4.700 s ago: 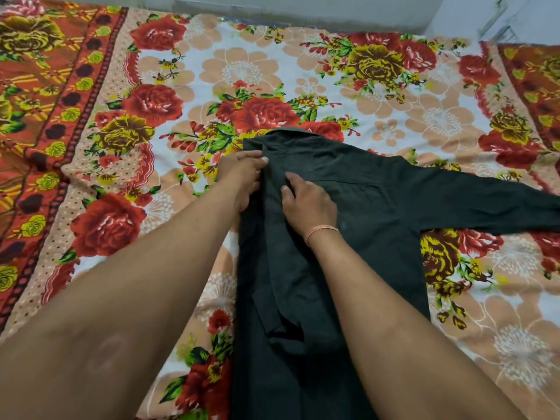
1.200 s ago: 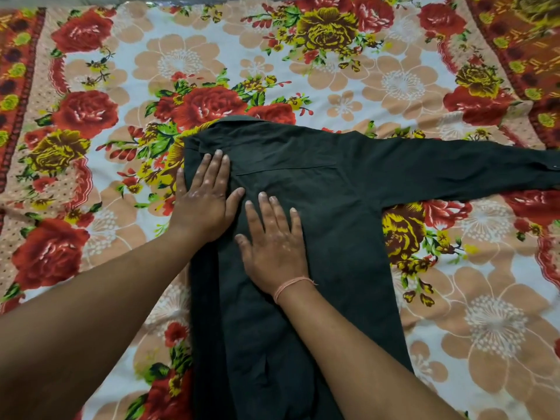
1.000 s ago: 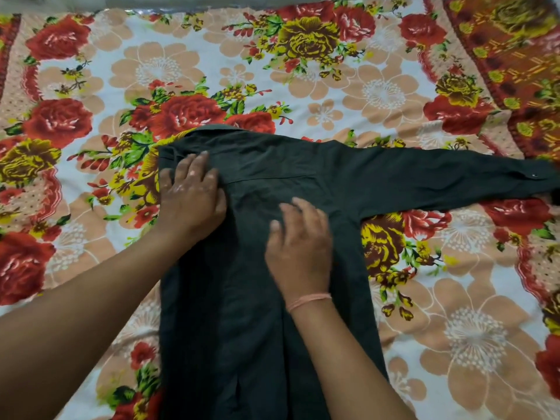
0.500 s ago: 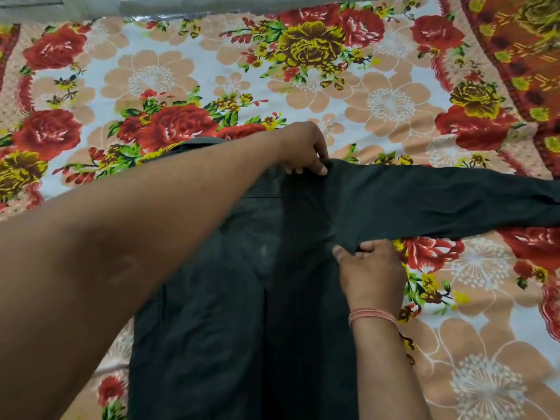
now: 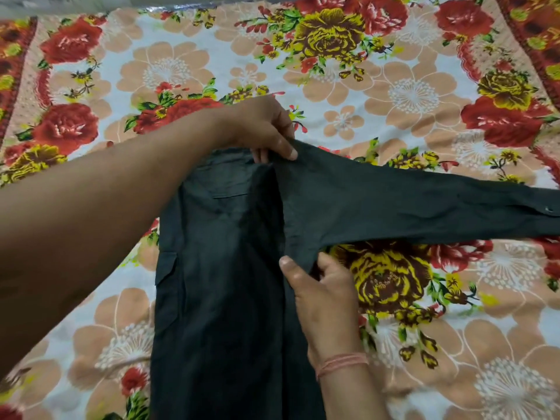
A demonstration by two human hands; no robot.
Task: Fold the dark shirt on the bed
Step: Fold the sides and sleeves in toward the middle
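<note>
Between left hand [image 5: 257,125] and right hand [image 5: 324,298], pinched dark shirt [image 5: 224,283] stretches.

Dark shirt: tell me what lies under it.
The floral bedsheet shows on both sides of the dark shirt and evidently runs beneath it. Whatever else the cloth covers cannot be seen. The left hand and right hand each pinch its cloth.

One dark shirt [image 5: 230,298], one floral bedsheet [image 5: 409,95], one wrist thread [image 5: 342,363], two hands: left hand [image 5: 257,128], right hand [image 5: 324,295].
</note>
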